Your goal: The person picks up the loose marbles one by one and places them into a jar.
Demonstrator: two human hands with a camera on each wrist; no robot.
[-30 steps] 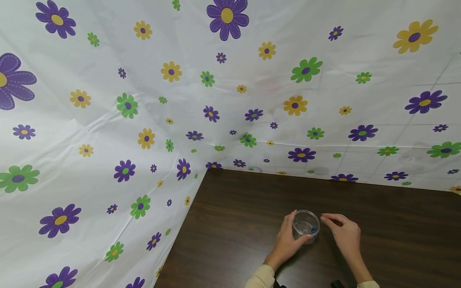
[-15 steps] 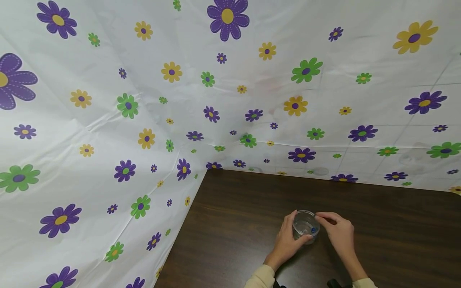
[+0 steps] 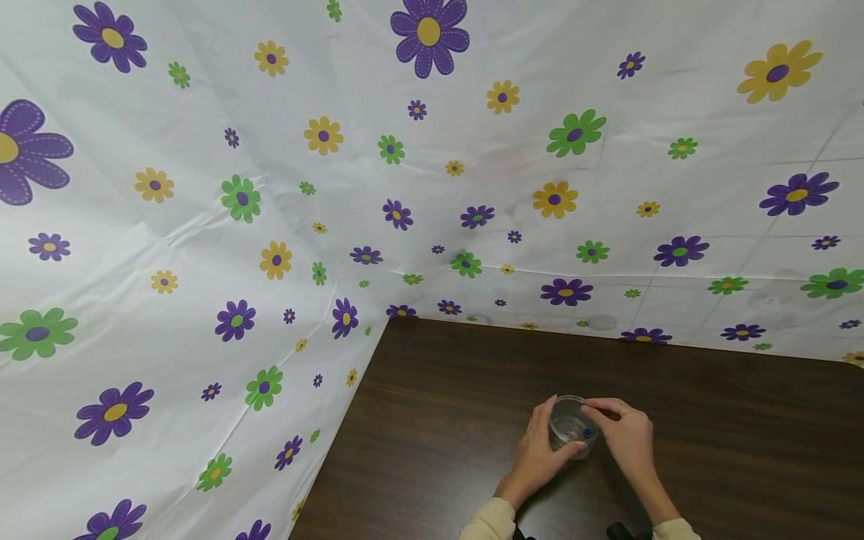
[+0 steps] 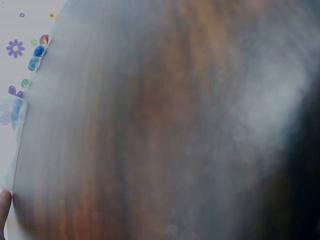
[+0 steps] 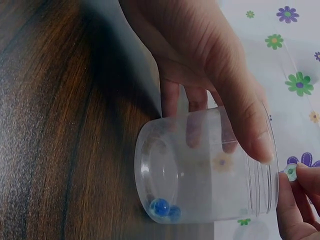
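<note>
My left hand [image 3: 536, 454] grips a clear plastic jar [image 3: 563, 427] upright on the table, its thumb along the near side. A blue marble [image 5: 160, 207] lies at the bottom of the jar, with a fainter blue shape against it. At the jar's right rim, my right hand [image 3: 629, 439] pinches a pale green clear marble [image 5: 291, 172] between thumb and fingertip. In the left wrist view, a red marble [image 4: 44, 39], a blue marble [image 4: 39, 51], a light blue marble [image 4: 34, 63] and a green marble [image 4: 25, 83] lie on the table beyond the blurred foreground.
The dark wood table [image 3: 418, 427] runs back to a white flowered sheet [image 3: 432, 187], which hangs along its left and far sides. A black wrist device [image 3: 617, 531] shows near the right sleeve [image 3: 675, 529].
My right hand has moved left, from beside the jar to its rim, with fingertips now overlapping the opening. The left hand and the jar have stayed in place.
</note>
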